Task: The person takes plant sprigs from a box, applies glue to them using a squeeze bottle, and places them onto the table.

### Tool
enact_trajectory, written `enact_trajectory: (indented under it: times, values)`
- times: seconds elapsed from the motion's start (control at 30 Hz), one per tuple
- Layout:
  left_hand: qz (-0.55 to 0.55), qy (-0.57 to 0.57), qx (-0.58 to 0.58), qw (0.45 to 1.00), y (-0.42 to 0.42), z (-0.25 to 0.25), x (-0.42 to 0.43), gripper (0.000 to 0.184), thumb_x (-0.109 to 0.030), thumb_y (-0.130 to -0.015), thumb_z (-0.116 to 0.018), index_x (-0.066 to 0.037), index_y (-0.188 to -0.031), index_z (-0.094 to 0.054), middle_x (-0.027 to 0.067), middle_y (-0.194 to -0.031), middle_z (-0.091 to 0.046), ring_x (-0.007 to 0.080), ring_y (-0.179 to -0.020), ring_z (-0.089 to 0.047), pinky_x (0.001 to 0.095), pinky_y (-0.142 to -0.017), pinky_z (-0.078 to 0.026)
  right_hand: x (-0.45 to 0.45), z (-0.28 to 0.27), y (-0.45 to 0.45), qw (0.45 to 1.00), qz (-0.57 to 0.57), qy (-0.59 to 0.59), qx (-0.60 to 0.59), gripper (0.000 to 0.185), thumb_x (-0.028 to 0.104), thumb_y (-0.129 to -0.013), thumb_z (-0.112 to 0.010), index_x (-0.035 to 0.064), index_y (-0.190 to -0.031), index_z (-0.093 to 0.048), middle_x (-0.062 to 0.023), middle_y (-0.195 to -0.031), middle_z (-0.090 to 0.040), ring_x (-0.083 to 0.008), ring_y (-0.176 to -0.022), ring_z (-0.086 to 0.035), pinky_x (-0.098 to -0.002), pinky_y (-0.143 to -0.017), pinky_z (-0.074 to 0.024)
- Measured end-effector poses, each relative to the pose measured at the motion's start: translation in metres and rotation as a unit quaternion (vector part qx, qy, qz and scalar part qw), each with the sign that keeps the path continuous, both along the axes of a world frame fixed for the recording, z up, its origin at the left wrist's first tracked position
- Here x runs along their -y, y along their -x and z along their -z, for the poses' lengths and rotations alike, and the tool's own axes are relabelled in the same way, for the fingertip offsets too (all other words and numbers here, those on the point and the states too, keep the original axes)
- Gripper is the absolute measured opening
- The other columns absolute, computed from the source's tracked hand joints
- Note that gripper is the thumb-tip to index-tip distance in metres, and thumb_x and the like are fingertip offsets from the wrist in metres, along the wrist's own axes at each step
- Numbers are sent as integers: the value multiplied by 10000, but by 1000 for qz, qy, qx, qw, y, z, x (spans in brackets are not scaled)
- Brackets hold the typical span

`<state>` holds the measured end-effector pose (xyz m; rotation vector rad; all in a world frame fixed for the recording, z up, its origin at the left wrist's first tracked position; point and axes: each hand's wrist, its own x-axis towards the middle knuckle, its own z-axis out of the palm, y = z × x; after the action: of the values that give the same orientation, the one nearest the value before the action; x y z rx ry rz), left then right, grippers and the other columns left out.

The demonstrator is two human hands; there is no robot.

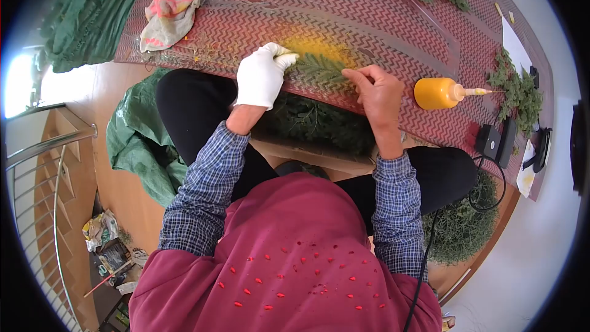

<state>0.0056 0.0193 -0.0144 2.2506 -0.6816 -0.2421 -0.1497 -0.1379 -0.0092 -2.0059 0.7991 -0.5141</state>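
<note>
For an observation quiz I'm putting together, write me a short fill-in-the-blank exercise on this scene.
1. The left hand wears a white ____.
2. The right hand is closer than the left to the nozzle-tipped yellow ____.
3. The sprig between the hands is coloured ____.

Missing words: glove; bottle; green.

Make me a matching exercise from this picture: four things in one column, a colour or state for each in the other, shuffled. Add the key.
Things:
1. Left hand
2. Bottle
3. Right hand
4. Sprig

Descriptions:
A. Bare, with no glove
B. Green, stretching between two sets of fingertips
C. In a white glove
D. Orange-yellow, with a pointed nozzle

Right pairs: 1-C, 2-D, 3-A, 4-B
</note>
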Motion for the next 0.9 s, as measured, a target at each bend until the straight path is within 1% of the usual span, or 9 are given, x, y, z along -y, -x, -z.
enact_trajectory:
  times: [0.07,0.17,0.2,0.27,0.3,0.4,0.53,0.73,0.9]
  values:
    - [14,-42,131,990,-7,7,6,230,-300,-746,-754,-77,-783,-713,96,-723,-673,297,-747,-631,411,-696,-487,1,9,-4,997,1,74,-25,319,355,-784,-754,49,-735,-680,-92,-574,-609,-245,-520,-602,-365,-493,-435]
    - [22,-111,211,971,-10,9,10,218,-310,-707,-769,-107,-764,-717,73,-802,-678,293,-907,-616,419,-776,-461,-1,12,-7,986,5,153,-72,375,421,-776,-733,64,-692,-654,-111,-618,-628,-315,-561,-599,-402,-516,-434]
    - [20,-105,167,980,-10,12,10,225,-318,-678,-779,-119,-763,-721,86,-940,-666,342,-1086,-541,466,-891,-395,-1,12,-8,982,5,167,-84,362,411,-765,-743,69,-685,-655,-103,-627,-624,-307,-568,-600,-403,-518,-436]
    - [20,-101,229,968,-8,15,12,227,-310,-686,-782,-112,-780,-726,114,-1015,-657,357,-1117,-524,472,-916,-389,-1,12,-8,979,6,181,-97,350,401,-755,-753,73,-678,-657,-96,-636,-619,-300,-576,-602,-404,-521,-438]
    - [18,-98,290,952,-8,16,13,229,-302,-694,-784,-104,-796,-730,142,-1090,-648,371,-1148,-508,478,-941,-382,-1,12,-8,972,-4,204,-121,300,370,-743,-763,87,-733,-665,-85,-674,-610,-292,-626,-605,-393,-549,-445]
    - [19,-96,263,960,-11,23,14,241,-314,-690,-786,-110,-808,-734,210,-1308,-543,437,-1287,-378,529,-1022,-297,2,10,-11,955,-33,270,-118,263,292,-718,-774,120,-889,-672,-65,-769,-578,-275,-739,-595,-377,-639,-452]
    - [25,-96,231,968,-16,22,13,252,-328,-688,-789,-117,-814,-736,242,-1424,-436,460,-1342,-310,539,-1056,-270,11,6,-19,908,-131,398,-28,463,154,-749,-695,218,-1201,-617,-46,-955,-515,-234,-919,-533,-382,-846,-412]
    - [30,-80,201,976,-20,31,10,257,-340,-694,-784,-123,-826,-739,250,-1468,-372,471,-1367,-275,558,-1088,-230,18,1,-29,845,-239,478,-39,505,76,-843,-539,364,-1251,-613,-26,-1033,-498,-185,-964,-502,-402,-946,-368]
    - [27,-44,206,977,-20,39,8,272,-376,-702,-764,-131,-815,-728,244,-1470,-370,465,-1372,-265,586,-1089,-203,15,-1,-32,827,-266,491,-63,486,85,-843,-548,370,-1228,-630,-17,-1020,-499,-181,-947,-499,-411,-955,-360]
